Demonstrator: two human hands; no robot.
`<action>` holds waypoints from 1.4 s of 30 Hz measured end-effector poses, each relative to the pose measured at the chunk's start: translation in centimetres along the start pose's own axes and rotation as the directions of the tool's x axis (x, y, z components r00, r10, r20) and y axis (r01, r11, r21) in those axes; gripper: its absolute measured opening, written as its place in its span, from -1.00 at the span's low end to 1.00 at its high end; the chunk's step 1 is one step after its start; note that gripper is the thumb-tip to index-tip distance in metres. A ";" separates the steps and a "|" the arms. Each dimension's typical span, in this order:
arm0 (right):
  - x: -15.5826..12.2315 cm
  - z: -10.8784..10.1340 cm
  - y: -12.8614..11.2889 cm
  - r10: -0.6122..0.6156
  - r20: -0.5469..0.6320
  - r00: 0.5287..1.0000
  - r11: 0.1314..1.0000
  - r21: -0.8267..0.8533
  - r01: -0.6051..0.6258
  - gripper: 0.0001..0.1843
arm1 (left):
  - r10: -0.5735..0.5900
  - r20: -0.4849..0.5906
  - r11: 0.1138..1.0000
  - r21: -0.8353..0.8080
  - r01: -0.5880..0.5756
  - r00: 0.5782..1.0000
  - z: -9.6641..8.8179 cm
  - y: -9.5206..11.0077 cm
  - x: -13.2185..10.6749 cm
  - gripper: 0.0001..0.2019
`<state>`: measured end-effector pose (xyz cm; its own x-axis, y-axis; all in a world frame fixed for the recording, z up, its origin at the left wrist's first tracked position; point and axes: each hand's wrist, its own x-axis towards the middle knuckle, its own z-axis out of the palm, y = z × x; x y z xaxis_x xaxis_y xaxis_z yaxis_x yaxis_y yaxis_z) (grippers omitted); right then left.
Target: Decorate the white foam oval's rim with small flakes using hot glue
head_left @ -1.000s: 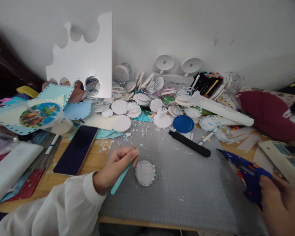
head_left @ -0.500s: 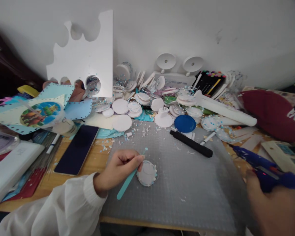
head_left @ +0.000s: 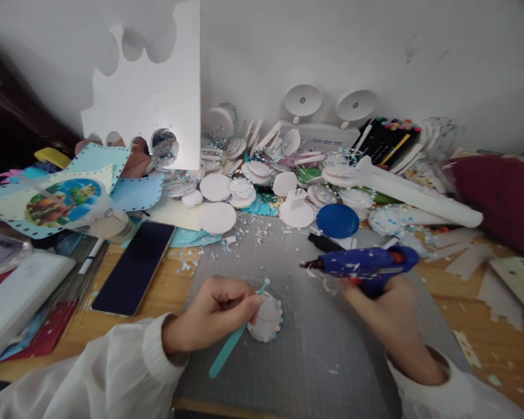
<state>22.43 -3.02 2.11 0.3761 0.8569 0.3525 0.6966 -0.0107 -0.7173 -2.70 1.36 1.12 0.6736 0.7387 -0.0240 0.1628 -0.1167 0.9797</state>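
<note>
My left hand (head_left: 227, 311) is closed in a pinch on slim teal tweezers (head_left: 229, 349), whose tip holds a tiny pale-blue piece. Under those fingertips lies a white disc (head_left: 265, 320) with bits stuck around its rim. My right hand (head_left: 386, 317) grips a blue hot glue gun (head_left: 367, 263), its nozzle pointing left over the grey cutting mat (head_left: 314, 361), apart from the disc. Behind the gun, a black pen-like tool (head_left: 325, 243) is partly hidden.
White discs and beaded wire pile up along the wall. A blue lid (head_left: 337, 220) sits at the mat's back edge. On the left lies a phone (head_left: 135, 267); a maroon cap (head_left: 502, 198) is at right. Scraps litter the mat's back edge.
My right hand has brought the glue gun left from the table's right side to above the mat. My left hand with the tweezers has stayed near the disc; the view has shifted slightly.
</note>
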 end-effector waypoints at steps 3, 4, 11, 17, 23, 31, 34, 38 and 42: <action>-1.1 1.3 0.6 -0.057 0.037 0.998 0.997 0.051 0.055 -0.90 | -0.011 0.030 1.000 0.002 0.011 1.000 0.1 -0.2 -0.1 -0.51; -1.4 1.5 0.7 -0.066 0.036 0.997 0.997 0.053 0.064 -0.94 | -0.010 0.038 1.000 0.010 0.010 0.999 0.1 -0.2 -0.2 -0.53; -1.9 1.5 0.7 -0.032 0.130 0.991 0.994 0.110 0.017 -0.96 | 0.053 0.089 0.993 0.101 -0.062 0.995 0.1 -0.5 -0.2 -0.55; -1.8 1.3 0.6 -0.073 0.141 0.987 0.993 0.100 0.060 -0.88 | 0.067 0.098 0.986 0.147 -0.081 0.993 0.1 -0.4 -0.1 -0.55; -1.7 1.4 0.6 -0.083 0.153 0.985 0.991 0.112 0.067 -0.95 | 0.107 0.132 0.973 0.189 -0.131 0.985 0.0 -0.4 0.0 -0.54; -2.0 1.4 0.7 -0.070 0.176 0.982 0.991 0.126 0.048 -0.90 | 0.127 0.159 0.972 0.178 -0.155 0.979 0.0 -0.7 -0.1 -0.59; -2.0 1.4 0.8 -0.077 0.170 0.983 0.990 0.131 0.055 -0.93 | 0.122 0.167 0.971 0.182 -0.152 0.978 0.0 -0.7 -0.1 -0.60; -2.0 1.5 0.9 -0.081 0.187 0.979 0.986 0.155 0.051 -0.93 | 0.127 0.169 0.972 0.176 -0.157 0.977 0.1 -0.7 -0.1 -0.60; -2.1 1.5 1.2 -0.116 0.176 0.978 0.986 0.138 0.092 -0.92 | 0.153 0.161 0.967 0.181 -0.181 0.975 0.1 -0.6 0.0 -0.60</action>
<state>21.55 -4.06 -0.34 0.1798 0.9295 0.3220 0.6369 0.1394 -0.7583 -2.73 1.41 0.48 0.7980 0.5953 0.0941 0.1657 -0.3667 0.9155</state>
